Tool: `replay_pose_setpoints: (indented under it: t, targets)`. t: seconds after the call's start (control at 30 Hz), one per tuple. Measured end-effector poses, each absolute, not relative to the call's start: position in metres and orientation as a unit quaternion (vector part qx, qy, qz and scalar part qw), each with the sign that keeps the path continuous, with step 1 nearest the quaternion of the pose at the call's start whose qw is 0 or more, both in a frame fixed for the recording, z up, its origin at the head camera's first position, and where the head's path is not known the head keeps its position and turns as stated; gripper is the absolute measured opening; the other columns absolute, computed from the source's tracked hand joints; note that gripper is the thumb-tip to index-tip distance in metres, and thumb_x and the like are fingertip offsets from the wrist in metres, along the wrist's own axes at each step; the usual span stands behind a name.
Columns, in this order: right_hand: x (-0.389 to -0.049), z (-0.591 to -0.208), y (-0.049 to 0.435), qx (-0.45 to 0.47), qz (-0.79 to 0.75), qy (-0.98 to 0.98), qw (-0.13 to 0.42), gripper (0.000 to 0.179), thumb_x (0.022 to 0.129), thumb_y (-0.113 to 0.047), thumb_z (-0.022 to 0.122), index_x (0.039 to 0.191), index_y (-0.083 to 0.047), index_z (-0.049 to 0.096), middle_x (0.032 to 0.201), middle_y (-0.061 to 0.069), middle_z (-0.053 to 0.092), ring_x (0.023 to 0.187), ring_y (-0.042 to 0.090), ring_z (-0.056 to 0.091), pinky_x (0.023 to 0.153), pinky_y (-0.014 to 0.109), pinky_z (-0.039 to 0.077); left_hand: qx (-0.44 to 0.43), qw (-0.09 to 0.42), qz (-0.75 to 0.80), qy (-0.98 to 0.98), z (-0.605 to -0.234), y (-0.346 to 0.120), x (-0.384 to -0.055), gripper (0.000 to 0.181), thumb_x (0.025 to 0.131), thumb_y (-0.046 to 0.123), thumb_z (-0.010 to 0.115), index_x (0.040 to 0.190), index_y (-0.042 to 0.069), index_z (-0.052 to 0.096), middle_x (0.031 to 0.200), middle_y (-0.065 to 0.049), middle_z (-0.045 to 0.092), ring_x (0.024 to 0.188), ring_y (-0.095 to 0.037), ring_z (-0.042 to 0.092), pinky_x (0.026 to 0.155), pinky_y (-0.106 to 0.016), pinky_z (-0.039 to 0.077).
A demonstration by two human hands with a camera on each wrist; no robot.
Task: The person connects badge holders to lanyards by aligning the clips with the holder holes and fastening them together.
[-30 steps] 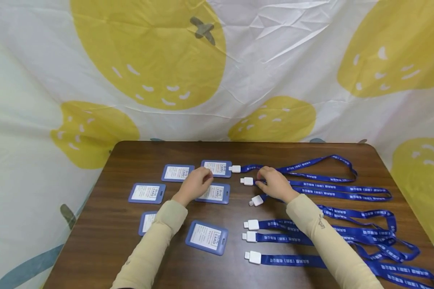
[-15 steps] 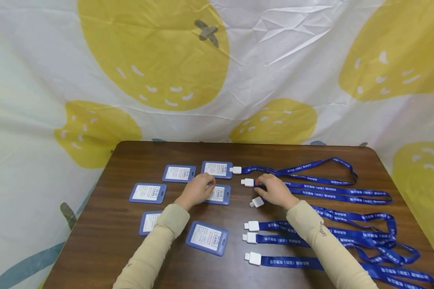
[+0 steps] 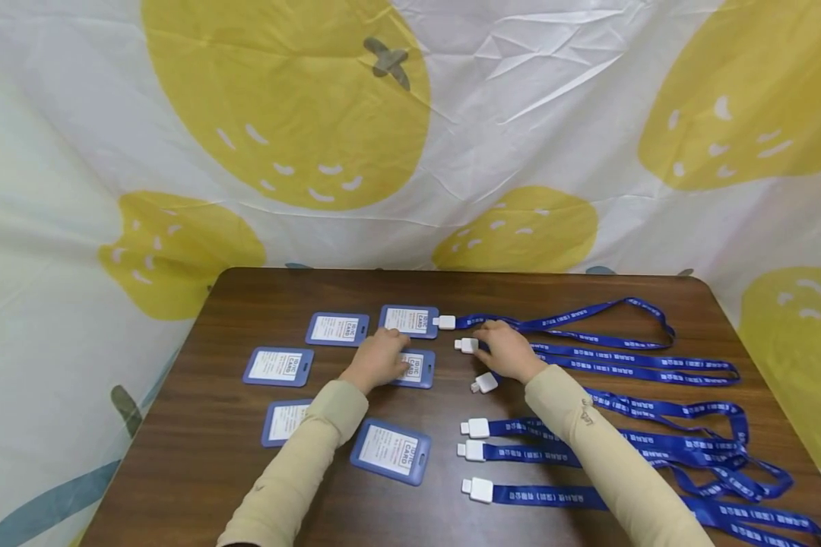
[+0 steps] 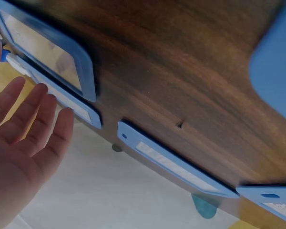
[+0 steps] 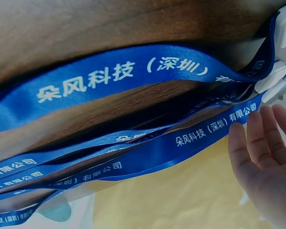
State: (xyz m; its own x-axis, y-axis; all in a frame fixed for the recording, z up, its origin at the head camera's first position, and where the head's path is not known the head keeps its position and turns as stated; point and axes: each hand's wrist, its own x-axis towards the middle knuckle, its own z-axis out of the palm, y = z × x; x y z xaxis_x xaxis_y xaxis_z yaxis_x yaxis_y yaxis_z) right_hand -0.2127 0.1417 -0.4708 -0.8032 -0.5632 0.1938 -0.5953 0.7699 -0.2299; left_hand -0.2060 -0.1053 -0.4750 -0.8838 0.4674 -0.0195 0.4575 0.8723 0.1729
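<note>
In the head view my left hand [image 3: 378, 357] is over the left part of a blue ID card holder [image 3: 419, 367], covering it; whether they touch cannot be seen. Its fingers look loose and slightly bent in the left wrist view, with nothing visible between them. My right hand [image 3: 508, 351] is at the white clip [image 3: 467, 346] of a blue lanyard [image 3: 629, 355], fingertips close to the clip's right end. Seen from the right wrist, its fingers [image 5: 257, 143] are relaxed next to the printed strap; contact is unclear. Just above, another white clip [image 3: 445, 322] meets the slot end of a card holder [image 3: 408, 320].
More card holders lie to the left, including one [image 3: 277, 365] and a nearer one [image 3: 391, 451]. Several blue lanyards spread rightwards, their white clips [image 3: 477, 490] facing left. The wooden table [image 3: 191, 471] backs onto a fruit-patterned cloth [image 3: 328, 137].
My left hand has shifted slightly right and down, further over the card holder. My right hand has moved a little left, nearer the white clip. Cards and lanyards have stayed in place.
</note>
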Motion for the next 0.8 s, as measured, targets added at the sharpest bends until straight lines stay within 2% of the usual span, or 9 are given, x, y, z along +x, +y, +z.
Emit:
replay_pose_setpoints:
  t: [0.23, 0.53, 0.8]
  targets:
    - [-0.218, -0.474, 0.135, 0.296, 0.113, -0.948, 0.036, 0.026, 0.080, -0.013, 0.066, 0.100, 0.004, 0.065, 0.096, 0.017, 0.061, 0.089, 0.033, 0.057, 0.074, 0.044, 0.048, 0.235, 0.063, 0.039, 0.969, -0.478, -0.103, -0.207, 0.045, 0.076, 0.030, 0.072, 0.114, 0.008, 0.060, 0.112, -0.012, 0.057, 0.106, -0.031, 0.050, 0.082, -0.045, 0.044]
    - [-0.222, -0.479, 0.127, 0.293, 0.090, -0.951, 0.025, 0.028, 0.080, -0.017, 0.067, 0.100, 0.002, 0.064, 0.089, 0.015, 0.057, 0.081, 0.032, 0.057, 0.066, 0.043, 0.049, 0.246, 0.057, 0.024, 0.967, -0.480, -0.101, -0.213, 0.041, 0.076, 0.033, 0.072, 0.106, 0.007, 0.062, 0.101, -0.009, 0.055, 0.095, -0.028, 0.051, 0.075, -0.042, 0.045]
    - [-0.225, -0.486, 0.125, 0.311, 0.084, -0.945, 0.056, 0.014, 0.076, -0.013, 0.070, 0.079, -0.001, 0.063, 0.076, 0.010, 0.052, 0.074, 0.029, 0.056, 0.063, 0.040, 0.048, 0.243, 0.082, 0.022, 0.966, -0.478, -0.103, -0.213, 0.049, 0.076, 0.038, 0.071, 0.112, 0.007, 0.061, 0.107, -0.010, 0.054, 0.100, -0.028, 0.050, 0.081, -0.044, 0.043]
